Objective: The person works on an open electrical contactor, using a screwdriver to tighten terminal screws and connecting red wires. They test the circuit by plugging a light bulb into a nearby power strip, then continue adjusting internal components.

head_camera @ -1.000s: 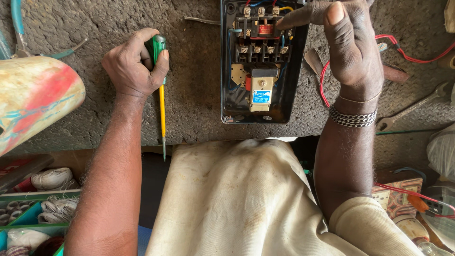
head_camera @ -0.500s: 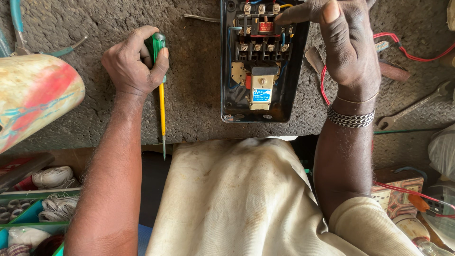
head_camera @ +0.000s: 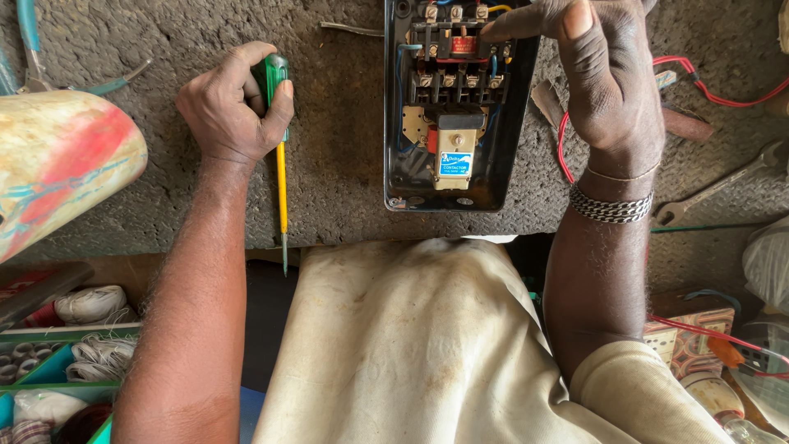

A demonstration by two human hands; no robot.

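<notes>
The left hand (head_camera: 234, 107) was clenched round a green-handled, yellow-shafted screwdriver (head_camera: 279, 156); the right hand (head_camera: 604, 78) fingered terminals in the open black contactor box (head_camera: 456, 107) on the rough bench (head_camera: 329, 164), gripping nothing; steadying the box would have helped

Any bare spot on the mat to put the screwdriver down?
Yes: the mat between the left hand holding the screwdriver and the black switch box. Right of the box is crowded: right hand, red wire, spanner.

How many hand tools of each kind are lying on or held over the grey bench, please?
Green-handled yellow-shafted screwdriver, gripped in the left hand: 1
Blue-handled pliers: 1
Grey metal open-ended spanner: 1
Total: 3
</notes>
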